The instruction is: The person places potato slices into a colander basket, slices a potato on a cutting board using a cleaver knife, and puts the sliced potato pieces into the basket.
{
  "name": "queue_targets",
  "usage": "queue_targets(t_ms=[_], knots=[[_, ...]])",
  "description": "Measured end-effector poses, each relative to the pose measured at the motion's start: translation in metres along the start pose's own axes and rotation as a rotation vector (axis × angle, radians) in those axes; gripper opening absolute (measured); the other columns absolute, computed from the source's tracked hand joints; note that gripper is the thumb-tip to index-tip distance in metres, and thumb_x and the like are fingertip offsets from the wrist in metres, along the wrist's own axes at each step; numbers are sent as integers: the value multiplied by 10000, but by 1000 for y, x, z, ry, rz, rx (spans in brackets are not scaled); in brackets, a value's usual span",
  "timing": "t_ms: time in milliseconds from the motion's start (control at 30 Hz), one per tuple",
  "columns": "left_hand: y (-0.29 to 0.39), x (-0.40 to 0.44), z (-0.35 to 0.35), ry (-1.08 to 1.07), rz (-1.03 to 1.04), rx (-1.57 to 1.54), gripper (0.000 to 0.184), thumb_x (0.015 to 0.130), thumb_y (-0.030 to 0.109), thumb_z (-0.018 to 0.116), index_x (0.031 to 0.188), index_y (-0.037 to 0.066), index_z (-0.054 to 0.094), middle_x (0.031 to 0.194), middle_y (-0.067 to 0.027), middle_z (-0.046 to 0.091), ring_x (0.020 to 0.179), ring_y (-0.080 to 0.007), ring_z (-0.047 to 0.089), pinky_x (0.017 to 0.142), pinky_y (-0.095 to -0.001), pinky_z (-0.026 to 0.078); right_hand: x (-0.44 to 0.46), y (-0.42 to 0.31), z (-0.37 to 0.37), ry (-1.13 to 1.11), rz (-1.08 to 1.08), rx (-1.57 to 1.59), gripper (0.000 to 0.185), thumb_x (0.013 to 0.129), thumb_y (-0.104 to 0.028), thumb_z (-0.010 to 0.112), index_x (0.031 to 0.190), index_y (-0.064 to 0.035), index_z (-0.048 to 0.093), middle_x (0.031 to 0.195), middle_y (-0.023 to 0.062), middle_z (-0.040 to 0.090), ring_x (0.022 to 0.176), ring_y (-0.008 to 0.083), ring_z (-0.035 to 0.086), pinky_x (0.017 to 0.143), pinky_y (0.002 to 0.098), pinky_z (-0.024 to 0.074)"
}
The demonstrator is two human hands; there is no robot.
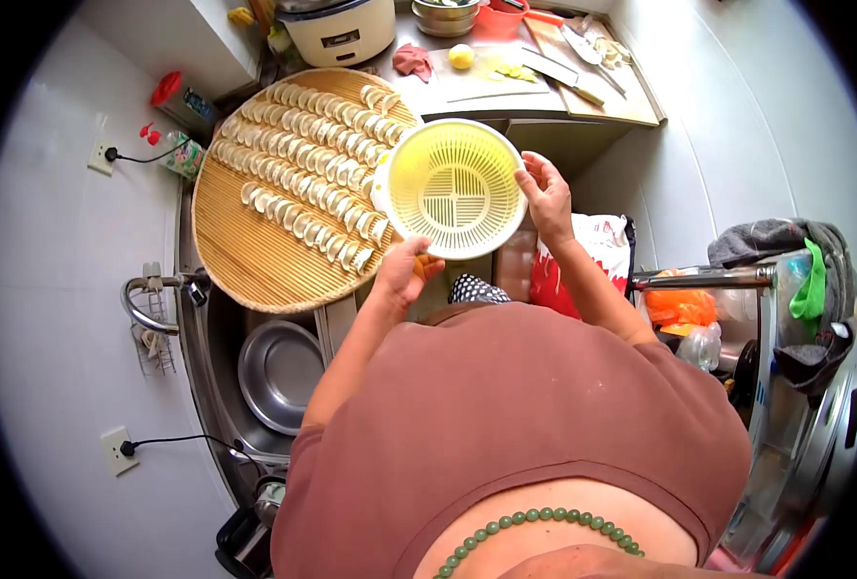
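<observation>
Between my two hands I hold a white and yellow plastic colander (456, 198), its slotted inside facing up. My left hand (408, 269) grips the near left part of its rim, fingers under the edge. On the right side, my right hand (547, 196) has its thumb over the rim and fingers around the outside. A round woven bamboo tray (226, 246) lies left of the colander, which overlaps its right edge. Rows of dumplings (298, 154) sit on the tray.
A sink with a metal basin (282, 376) and a faucet (144, 299) is at the left. On the far counter are a rice cooker (340, 37), a lemon-like yellow fruit (461, 56), a knife (559, 72) and a cutting board (631, 96). A metal rack (704, 279) stands at the right.
</observation>
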State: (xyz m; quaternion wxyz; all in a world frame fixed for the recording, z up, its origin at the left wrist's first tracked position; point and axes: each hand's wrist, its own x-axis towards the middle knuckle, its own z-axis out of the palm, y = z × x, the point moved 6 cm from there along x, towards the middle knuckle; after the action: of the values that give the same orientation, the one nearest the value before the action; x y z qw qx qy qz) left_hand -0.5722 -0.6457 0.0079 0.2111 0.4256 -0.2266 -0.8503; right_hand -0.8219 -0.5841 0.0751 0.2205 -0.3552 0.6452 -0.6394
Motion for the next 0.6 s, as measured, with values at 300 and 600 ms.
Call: queue_targets(t_ms=[300,600], knots=[[47,86,44,6,0,-69,234,877,117,577,1099,41,561,993,-70,657,836,-183,633,656,-322,559,135,65,1,-129,125,40,366,952,-289,624,1146,20,645,947,45,694,823,87,620,722,240,510],[47,156,94,25,-123,29,281,878,92,567,1141,1,531,1007,-111,656,819,-193,639,656,-308,573,233,97,-52,-69,217,-119,251,908,-216,646,1051,-19,704,856,26,707,724,66,610,633,211,487]])
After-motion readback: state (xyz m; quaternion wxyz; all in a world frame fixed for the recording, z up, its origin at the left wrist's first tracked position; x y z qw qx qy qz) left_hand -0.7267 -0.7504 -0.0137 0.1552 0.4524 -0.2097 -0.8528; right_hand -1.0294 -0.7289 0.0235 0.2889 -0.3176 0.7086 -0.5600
